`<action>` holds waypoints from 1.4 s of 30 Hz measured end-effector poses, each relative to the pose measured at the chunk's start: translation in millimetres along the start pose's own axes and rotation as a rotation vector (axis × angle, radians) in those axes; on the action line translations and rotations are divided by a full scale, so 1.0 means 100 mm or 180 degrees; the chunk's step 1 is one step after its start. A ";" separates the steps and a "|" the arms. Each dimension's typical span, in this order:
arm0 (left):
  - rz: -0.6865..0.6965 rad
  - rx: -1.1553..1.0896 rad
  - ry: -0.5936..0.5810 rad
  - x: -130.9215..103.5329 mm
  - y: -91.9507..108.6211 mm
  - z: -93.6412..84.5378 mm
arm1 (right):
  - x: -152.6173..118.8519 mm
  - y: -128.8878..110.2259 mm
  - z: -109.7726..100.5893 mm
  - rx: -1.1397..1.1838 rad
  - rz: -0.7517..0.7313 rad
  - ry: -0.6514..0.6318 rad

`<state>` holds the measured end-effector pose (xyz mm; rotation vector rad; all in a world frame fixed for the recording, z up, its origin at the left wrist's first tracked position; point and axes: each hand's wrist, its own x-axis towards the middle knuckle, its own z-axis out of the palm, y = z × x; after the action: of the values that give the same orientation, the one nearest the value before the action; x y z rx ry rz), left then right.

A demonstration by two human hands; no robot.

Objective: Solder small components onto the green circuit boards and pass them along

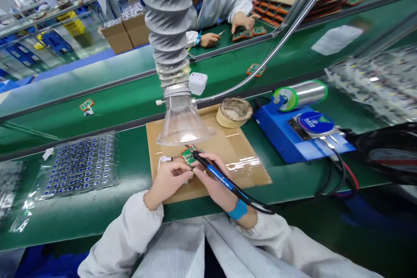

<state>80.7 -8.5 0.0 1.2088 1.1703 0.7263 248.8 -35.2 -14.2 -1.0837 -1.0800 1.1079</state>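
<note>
A small green circuit board with an orange edge lies on a brown board under the clear fume hood. In my right hand is a black-and-blue soldering iron, its front end over the circuit board and its tip hidden. My left hand is closed in a pinch at the board's near edge, close to my right fingertips; what it pinches is too small to make out. Left of the circuit board, a white connector lies beside a thin lead.
A round, pale pot stands behind my right hand. Further right is a blue soldering station with a solder spool. A clear tray of small blue parts lies left. Across the green conveyor, a co-worker's hands handle boards.
</note>
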 end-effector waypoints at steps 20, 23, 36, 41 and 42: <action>0.0673 0.1137 0.0368 -0.02 -0.01 0.02 | 0.06 0.10 -0.01 -0.0246 0.0186 0.0249; 0.1072 0.1861 0.0629 0.04 0.03 -0.04 | 0.08 0.14 -0.14 -0.0480 0.0014 0.0563; 0.0672 0.2425 0.0508 0.28 0.00 -0.18 | -0.08 0.25 -0.58 -0.1311 -0.0643 0.0182; 0.0548 0.2351 0.0476 0.27 0.03 -0.18 | -0.01 0.14 -0.50 -0.1486 -0.0825 0.0047; 0.0522 0.2350 0.0467 0.27 0.03 -0.18 | 0.00 0.12 -0.48 -0.1517 -0.0841 0.0043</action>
<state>72.2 22.5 -3.8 1.9035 1.5403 0.5141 295.0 -38.8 -32.7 -1.2666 -1.4735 0.6450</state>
